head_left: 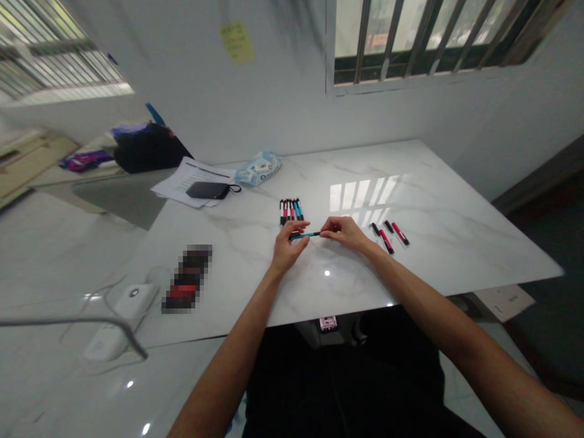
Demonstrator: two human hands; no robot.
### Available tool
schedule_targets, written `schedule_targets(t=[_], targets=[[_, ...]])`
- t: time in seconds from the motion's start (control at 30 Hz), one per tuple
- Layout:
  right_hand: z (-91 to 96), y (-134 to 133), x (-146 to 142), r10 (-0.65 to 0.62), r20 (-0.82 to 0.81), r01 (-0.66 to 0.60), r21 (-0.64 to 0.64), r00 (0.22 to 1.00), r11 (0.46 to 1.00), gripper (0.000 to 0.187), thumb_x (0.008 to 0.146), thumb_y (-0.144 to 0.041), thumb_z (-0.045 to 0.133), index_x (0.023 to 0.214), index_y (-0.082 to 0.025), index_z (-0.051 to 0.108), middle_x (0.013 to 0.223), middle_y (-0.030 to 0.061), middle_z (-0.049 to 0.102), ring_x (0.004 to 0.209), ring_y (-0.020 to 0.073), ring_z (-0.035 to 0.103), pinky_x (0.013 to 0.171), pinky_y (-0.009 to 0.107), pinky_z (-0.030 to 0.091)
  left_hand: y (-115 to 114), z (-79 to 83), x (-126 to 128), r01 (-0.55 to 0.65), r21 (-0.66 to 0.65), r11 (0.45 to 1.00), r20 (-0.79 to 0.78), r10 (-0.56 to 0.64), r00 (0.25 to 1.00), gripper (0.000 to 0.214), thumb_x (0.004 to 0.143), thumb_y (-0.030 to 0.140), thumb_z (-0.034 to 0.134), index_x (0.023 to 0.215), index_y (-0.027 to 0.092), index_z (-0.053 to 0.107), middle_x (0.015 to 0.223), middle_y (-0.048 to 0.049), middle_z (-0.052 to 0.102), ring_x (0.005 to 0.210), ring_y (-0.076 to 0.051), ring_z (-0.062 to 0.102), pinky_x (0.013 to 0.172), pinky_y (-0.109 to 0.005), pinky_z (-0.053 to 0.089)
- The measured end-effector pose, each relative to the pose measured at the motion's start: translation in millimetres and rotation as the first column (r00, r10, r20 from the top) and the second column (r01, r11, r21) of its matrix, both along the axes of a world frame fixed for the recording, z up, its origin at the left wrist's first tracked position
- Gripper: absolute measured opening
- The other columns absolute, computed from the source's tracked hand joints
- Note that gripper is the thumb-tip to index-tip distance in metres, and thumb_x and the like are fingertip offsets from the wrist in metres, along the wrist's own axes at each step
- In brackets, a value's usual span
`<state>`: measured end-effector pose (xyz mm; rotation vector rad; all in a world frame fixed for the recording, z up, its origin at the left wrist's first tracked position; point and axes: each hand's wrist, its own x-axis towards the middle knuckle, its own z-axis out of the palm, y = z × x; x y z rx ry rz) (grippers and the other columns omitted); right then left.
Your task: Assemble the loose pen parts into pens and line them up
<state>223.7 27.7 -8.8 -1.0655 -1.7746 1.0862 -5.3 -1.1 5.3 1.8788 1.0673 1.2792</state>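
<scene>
A blue pen with black ends point(312, 235) lies level between my two hands, just above the marble table. My left hand point(287, 243) pinches one end between thumb and fingers. At the other end, the fingertips of my right hand point(343, 231) close on the black tip. Just beyond my left hand, several assembled pens point(291, 209) in white, red and blue lie side by side in a row. To the right of my right hand lie separated pen parts: a red barrel point(385, 241), another red barrel point(400, 233), black pieces point(389, 225) and thin refills.
The white marble table point(456, 243) reaches to the wall. Farther left are papers point(176, 182) under a black pouch point(208, 190), and a blue-white packet point(259, 168). A pixelated dark item point(188, 280) lies at left, near a white power strip point(121, 322) with cables.
</scene>
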Motion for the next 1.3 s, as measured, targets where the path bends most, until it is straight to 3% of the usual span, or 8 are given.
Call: schedule_targets(t=[0.23,0.33,0.43,0.53,0.7,0.8,1.03,1.3], targets=[[4.7,-1,-1,-0.022,-0.056,0.02,-0.024,0.998,0.999,0.032,0.078,-0.048,0.08,0.082,-0.017,0.074,0.075,0.0025,0.071,0.065,0.0136,0.06,0.061,0.025,0.048,1,3.0,-1,-0.08,0.001,0.997,0.051,0.08,0.995,0.031,0.089,0.031,0.066,0.118,0.022,0.067,0.111,-0.007,0.068,0.098,-0.019,0.066,0.088,-0.032,0.057],[3.4,-2,-2,-0.016,-0.025,0.016,-0.029,1.0,0.999,0.032,0.079,-0.048,0.079,0.082,-0.017,0.074,0.073,0.0024,0.071,0.064,0.0138,0.061,0.061,0.025,0.048,0,2.7,-1,-0.037,-0.029,0.999,0.026,0.038,0.999,0.034,0.088,0.034,0.068,0.119,0.023,0.067,0.109,-0.0068,0.069,0.098,-0.019,0.066,0.088,-0.033,0.057],[3.2,-4,-3,-0.021,0.022,0.021,-0.004,1.0,1.0,0.029,0.081,-0.046,0.078,0.084,-0.018,0.075,0.076,0.0031,0.073,0.066,0.0146,0.063,0.064,0.027,0.05,0,3.1,-1,-0.013,-0.01,1.0,0.015,0.013,1.0,0.031,0.088,0.033,0.066,0.117,0.023,0.068,0.109,-0.0065,0.069,0.098,-0.02,0.066,0.089,-0.033,0.056],[6.6,-3,-2,-0.025,0.058,0.021,0.061,0.998,0.998,0.024,0.085,-0.043,0.074,0.089,-0.019,0.077,0.082,0.0035,0.076,0.071,0.0158,0.065,0.071,0.029,0.053,0,4.8,-2,-0.088,0.051,0.995,0.008,0.088,0.996,0.026,0.091,0.03,0.061,0.114,0.023,0.068,0.11,-0.0063,0.069,0.099,-0.02,0.065,0.088,-0.033,0.055],[7.3,8,11,-0.35,0.001,0.346,0.139,0.937,0.928,0.023,0.089,-0.042,0.067,0.091,-0.02,0.074,0.09,0.0057,0.077,0.078,0.0184,0.067,0.072,0.03,0.054,3,2.3,-4,-0.319,0.12,0.94,-0.05,0.327,0.944,0.027,0.088,0.021,0.06,0.115,0.024,0.067,0.112,-0.0055,0.067,0.094,-0.018,0.063,0.08,-0.031,0.054],[-1.8,12,18,-0.476,0.139,0.455,0.161,0.868,0.876,0.017,0.087,-0.036,0.067,0.088,-0.02,0.073,0.084,0.0045,0.075,0.076,0.0186,0.066,0.072,0.03,0.051,8,-2.8,-10,-0.425,0.109,0.899,-0.087,0.434,0.896,0.031,0.085,0.016,0.063,0.114,0.024,0.068,0.112,-0.0055,0.068,0.09,-0.018,0.063,0.075,-0.031,0.053],[-8.4,16,5,-0.394,0.462,0.331,0.215,0.794,0.919,0.023,0.088,-0.025,0.063,0.108,-0.021,0.074,0.083,0.0036,0.075,0.075,0.0192,0.067,0.073,0.029,0.047,17,-12.7,-22,-0.519,0.116,0.847,-0.173,0.531,0.829,0.035,0.081,0.012,0.065,0.113,0.025,0.071,0.112,-0.0071,0.068,0.091,-0.023,0.063,0.082,-0.038,0.054],[9.1,51,-43,-0.305,0.586,0.242,0.185,0.751,0.952,0.043,0.087,-0.02,0.067,0.13,-0.02,0.065,0.088,0.0067,0.079,0.088,0.0242,0.073,0.077,0.029,0.049,16,-16.8,-20,-0.494,0.128,0.86,-0.145,0.509,0.849,0.036,0.08,0.011,0.064,0.113,0.024,0.069,0.109,-0.0066,0.067,0.089,-0.022,0.063,0.079,-0.036,0.054]])
